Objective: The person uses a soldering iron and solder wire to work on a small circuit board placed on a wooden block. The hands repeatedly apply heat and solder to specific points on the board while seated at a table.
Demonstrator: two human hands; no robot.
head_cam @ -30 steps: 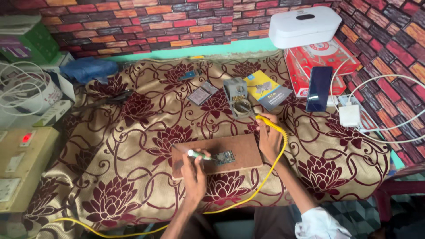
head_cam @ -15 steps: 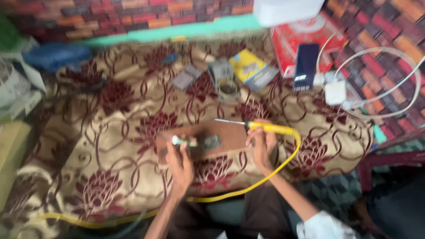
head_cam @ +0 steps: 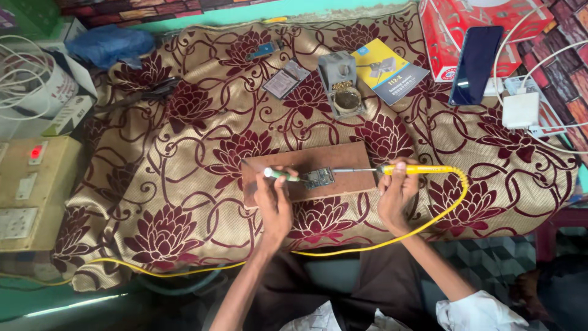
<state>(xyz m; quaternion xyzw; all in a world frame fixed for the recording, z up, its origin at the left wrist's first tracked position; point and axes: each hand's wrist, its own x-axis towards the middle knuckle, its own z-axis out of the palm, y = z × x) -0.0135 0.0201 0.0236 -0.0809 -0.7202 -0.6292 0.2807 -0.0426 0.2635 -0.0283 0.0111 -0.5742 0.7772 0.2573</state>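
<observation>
A brown wooden board (head_cam: 343, 159) lies on the flowered cloth (head_cam: 184, 184) in front of me. A small green circuit board (head_cam: 318, 178) rests on it. My left hand (head_cam: 274, 202) pinches a thin green-handled tool (head_cam: 278, 175) whose tip touches the circuit board's left side. My right hand (head_cam: 397, 193) grips the yellow handle of a soldering iron (head_cam: 416, 170). Its metal tip reaches left to the circuit board's right edge. The iron's yellow cable (head_cam: 441, 214) loops right, then runs back under my arms.
A grey tip-cleaner stand (head_cam: 343, 92) with brass wool, a yellow-and-grey booklet (head_cam: 389, 72) and a small card (head_cam: 283, 81) lie beyond the board. A dark phone (head_cam: 475, 56) leans on a red box (head_cam: 447, 30) at the right, by a white charger (head_cam: 520, 110). A switch box (head_cam: 27, 190) sits left.
The view has dropped and come closer. My right hand has swung the soldering iron from near the cleaner stand down to the circuit board. My left hand stays on its tool.
</observation>
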